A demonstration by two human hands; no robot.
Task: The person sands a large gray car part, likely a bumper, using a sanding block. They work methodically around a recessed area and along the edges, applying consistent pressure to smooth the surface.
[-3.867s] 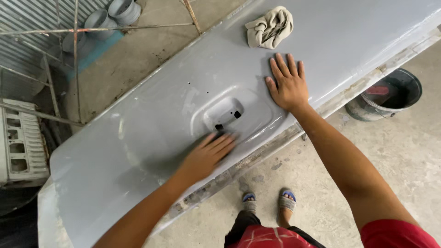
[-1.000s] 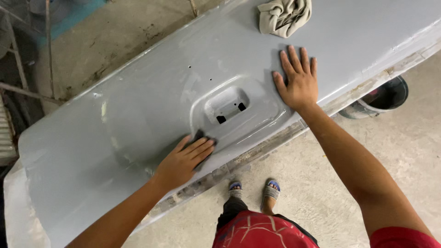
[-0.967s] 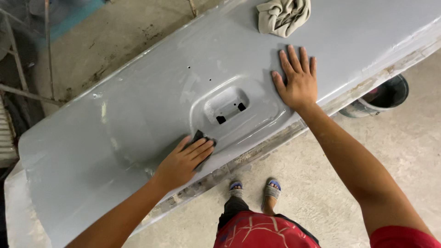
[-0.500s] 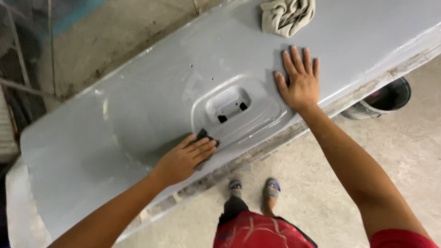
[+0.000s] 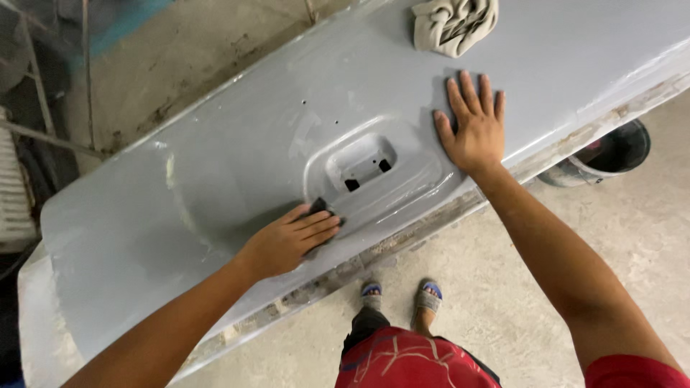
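A large grey primed car body panel (image 5: 215,172) lies tilted across the view, with a recessed rectangular pocket (image 5: 363,162) in its middle. My left hand (image 5: 291,241) presses a small dark sanding pad (image 5: 323,210) against the panel just left of and below the pocket. My right hand (image 5: 471,126) lies flat on the panel with its fingers spread, to the right of the pocket, holding nothing. The surface around the pocket looks wet.
A crumpled beige rag (image 5: 454,23) lies on the panel at the top. A dark bucket (image 5: 604,154) stands on the concrete floor below the panel's right edge. My feet in sandals (image 5: 399,296) are on the floor below. Metal frames stand at the left.
My left hand with the pad has shifted slightly up and right toward the pocket. My right hand stays flat in the same place. The view has drifted a little.
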